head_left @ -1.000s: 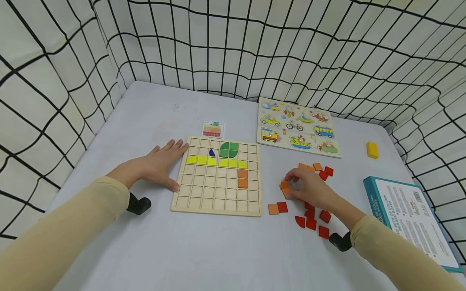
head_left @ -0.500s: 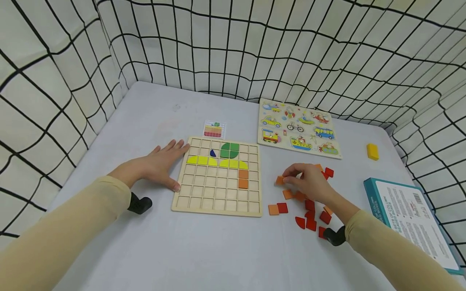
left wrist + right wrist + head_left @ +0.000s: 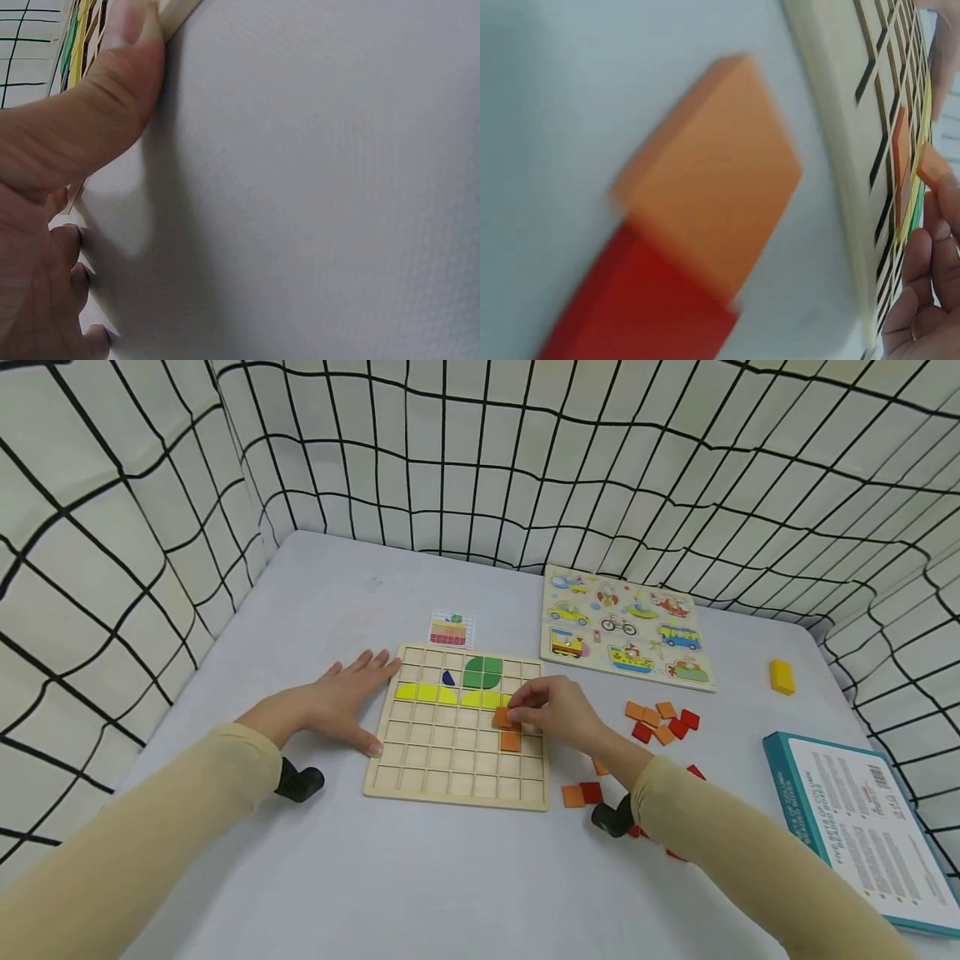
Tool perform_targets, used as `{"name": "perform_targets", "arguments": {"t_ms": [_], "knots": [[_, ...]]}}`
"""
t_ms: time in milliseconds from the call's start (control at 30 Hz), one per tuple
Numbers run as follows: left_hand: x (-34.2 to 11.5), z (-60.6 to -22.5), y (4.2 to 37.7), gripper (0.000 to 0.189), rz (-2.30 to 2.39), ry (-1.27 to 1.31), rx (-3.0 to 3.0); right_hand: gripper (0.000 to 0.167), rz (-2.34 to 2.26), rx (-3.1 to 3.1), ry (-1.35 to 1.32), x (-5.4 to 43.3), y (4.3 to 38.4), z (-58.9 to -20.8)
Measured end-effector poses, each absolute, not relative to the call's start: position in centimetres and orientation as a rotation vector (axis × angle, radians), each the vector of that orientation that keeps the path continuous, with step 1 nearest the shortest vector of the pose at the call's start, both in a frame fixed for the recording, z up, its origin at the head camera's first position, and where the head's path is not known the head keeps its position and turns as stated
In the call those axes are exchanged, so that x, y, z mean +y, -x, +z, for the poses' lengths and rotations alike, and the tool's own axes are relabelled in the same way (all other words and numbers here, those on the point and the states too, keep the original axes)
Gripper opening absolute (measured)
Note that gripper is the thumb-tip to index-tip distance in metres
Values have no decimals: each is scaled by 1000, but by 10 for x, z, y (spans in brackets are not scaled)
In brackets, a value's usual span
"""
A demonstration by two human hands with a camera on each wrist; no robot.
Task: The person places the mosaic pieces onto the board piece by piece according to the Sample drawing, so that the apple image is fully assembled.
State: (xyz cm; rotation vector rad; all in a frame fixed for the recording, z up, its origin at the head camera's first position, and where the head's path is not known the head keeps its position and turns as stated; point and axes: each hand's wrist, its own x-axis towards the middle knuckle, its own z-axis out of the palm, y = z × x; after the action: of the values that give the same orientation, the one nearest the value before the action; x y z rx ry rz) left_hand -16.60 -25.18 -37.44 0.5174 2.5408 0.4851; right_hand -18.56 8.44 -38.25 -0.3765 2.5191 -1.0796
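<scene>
My right hand (image 3: 558, 713) pinches an orange square tile (image 3: 501, 718) over the wooden grid board (image 3: 456, 802), at its right part. In the right wrist view that tile (image 3: 933, 165) is tilted between thumb and fingers, above the grid. Another orange tile (image 3: 510, 742) lies in a cell just below it. A row of yellow pieces (image 3: 427, 692), a green leaf shape (image 3: 482, 672) and a small blue piece (image 3: 448, 677) fill cells farther up. My left hand (image 3: 337, 700) lies with fingers spread at the board's left edge, its thumb (image 3: 120, 82) touching the rim.
A small pattern card (image 3: 452, 630) lies behind the board. Loose orange and red tiles (image 3: 664, 735) are scattered to the right, some hidden under my right arm. Beyond lie a vehicle picture puzzle (image 3: 626, 628), a yellow block (image 3: 782, 677) and a teal-edged box (image 3: 855, 827). Black netting surrounds the table.
My right hand has picked an orange tile from the loose pile and carried it left over the board. My left hand keeps its place at the board's edge.
</scene>
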Motion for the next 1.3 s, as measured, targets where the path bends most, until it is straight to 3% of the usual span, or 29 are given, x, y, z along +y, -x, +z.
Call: {"name": "perform_targets", "arguments": {"t_ms": [567, 1300], "knots": [[-253, -375, 167, 132, 484, -505, 2542, 12, -858, 2605, 439, 55, 186, -382], [-252, -377, 167, 130, 475, -512, 2540, 12, -693, 2688, 608, 50, 185, -380]]}}
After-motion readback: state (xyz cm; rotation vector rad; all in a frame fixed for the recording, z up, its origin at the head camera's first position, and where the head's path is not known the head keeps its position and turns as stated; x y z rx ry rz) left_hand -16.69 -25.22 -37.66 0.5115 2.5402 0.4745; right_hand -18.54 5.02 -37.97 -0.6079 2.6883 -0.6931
